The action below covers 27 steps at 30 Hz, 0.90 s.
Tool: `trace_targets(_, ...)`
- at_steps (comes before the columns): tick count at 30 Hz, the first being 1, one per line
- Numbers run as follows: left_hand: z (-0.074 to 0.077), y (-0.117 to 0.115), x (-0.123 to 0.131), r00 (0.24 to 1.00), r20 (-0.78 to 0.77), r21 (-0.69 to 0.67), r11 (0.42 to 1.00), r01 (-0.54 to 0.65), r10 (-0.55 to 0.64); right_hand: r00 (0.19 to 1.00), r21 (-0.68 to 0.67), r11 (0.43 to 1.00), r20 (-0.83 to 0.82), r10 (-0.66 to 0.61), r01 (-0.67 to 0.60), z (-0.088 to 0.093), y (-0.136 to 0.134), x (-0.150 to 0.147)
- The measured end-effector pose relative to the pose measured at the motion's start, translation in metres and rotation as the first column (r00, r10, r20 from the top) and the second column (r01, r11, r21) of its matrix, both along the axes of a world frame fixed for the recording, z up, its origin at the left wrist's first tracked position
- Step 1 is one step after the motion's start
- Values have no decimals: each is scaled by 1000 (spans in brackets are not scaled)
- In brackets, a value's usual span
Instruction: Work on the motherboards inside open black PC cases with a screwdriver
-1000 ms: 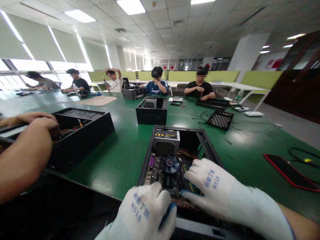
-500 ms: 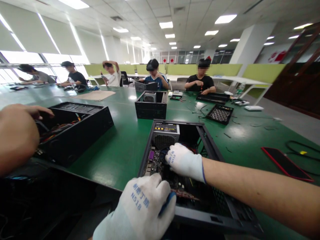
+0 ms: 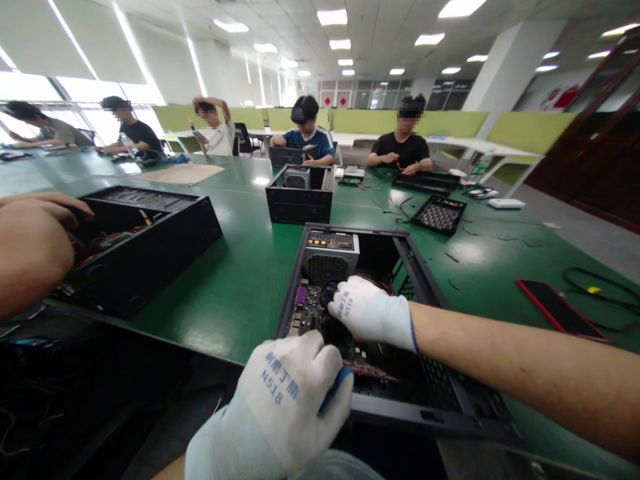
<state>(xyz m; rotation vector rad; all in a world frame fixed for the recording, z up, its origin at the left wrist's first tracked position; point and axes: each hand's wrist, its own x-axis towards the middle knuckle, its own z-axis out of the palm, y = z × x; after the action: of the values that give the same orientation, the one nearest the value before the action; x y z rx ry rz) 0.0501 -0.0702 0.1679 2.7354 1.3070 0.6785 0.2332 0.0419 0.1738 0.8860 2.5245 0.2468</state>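
An open black computer case (image 3: 425, 417) lies in front of me. Inside it are a grey power supply (image 3: 331, 257), a motherboard (image 3: 311, 301) with a purple port, and a red expansion card (image 3: 373, 370). My right hand (image 3: 361, 310), in a white glove, reaches into the case beside the round CPU fan (image 3: 330, 292). Its fingers are closed, and the fingertips are hidden. At the near left edge of the case is my left hand (image 3: 287, 400), also gloved, curled closed next to the red card's left end. What it grips lies hidden beneath it.
On the left stands another open black case (image 3: 160, 257), with another person's bare hand (image 3: 35, 243) over it. Beyond mine is a third case (image 3: 299, 203). A drilled black panel (image 3: 440, 215), a red-edged phone-like slab (image 3: 560, 310) and a cable (image 3: 600, 293) lie rightward. Several people sit across the table.
The view has tipped down slightly, shifting the scene upward. Both my hands keep nearly the same places on the case. The person in blue opposite has lowered a hand from the face.
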Motion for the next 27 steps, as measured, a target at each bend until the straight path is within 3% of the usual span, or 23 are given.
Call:
trace_targets(7, 1, 0, -1, 999, 32, -13, 1000, 25, -25, 987, 18, 992, -103, -124, 127, 20, 1, 21)
trace_targets(12, 2, 0, -1, 999, 38, 3, 999, 34, -34, 965, 42, 965, -43, -257, 259, 29, 10, 42)
trace_targets(22, 2, 0, 0, 1000, 12, 9, 1000, 18, -18, 908, 138, 902, 35, -418, 410, 17, 64, 51)
trace_targets(27, 2, 0, 1, 1000, 24, 37, 999, 4, -4, 901, 131, 895, 30, -433, 426, 12, 71, 51)
